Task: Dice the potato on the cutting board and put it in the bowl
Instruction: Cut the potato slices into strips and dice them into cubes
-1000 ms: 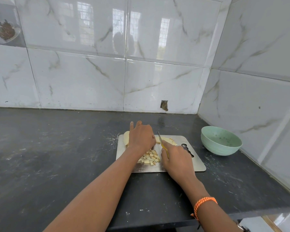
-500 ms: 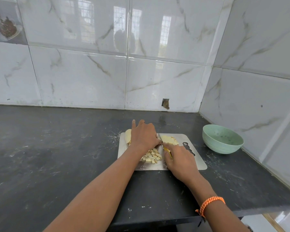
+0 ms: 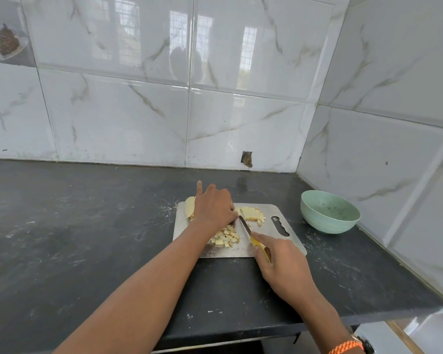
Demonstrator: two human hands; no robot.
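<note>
Potato pieces, pale yellow, lie in three lots on the rectangular steel cutting board point(image 3: 271, 245): a heap of small dice point(image 3: 225, 237) near the board's middle, a cluster of slices and cubes point(image 3: 251, 213) at its far side, and an uncut rounded piece point(image 3: 189, 206) at the far left corner, half hidden. The left hand point(image 3: 214, 208) lies over that uncut piece with its fingers curled down on it and one finger pointing away toward the wall; how firmly it grips cannot be told. The right hand point(image 3: 283, 264) is closed round the yellow handle of a small knife point(image 3: 251, 235), forefinger stretched along the top. The blade slants from the handle up and left, its tip just beside the left hand's knuckles, between the dice heap and the far cluster.

A pale green round bowl point(image 3: 329, 212) stands on the dark stone tabletop point(image 3: 87, 238) to the right of the board, apart from it, near the corner of the white marbled wall tiles point(image 3: 138, 111). An orange braided band point(image 3: 345, 346) circles the right wrist.
</note>
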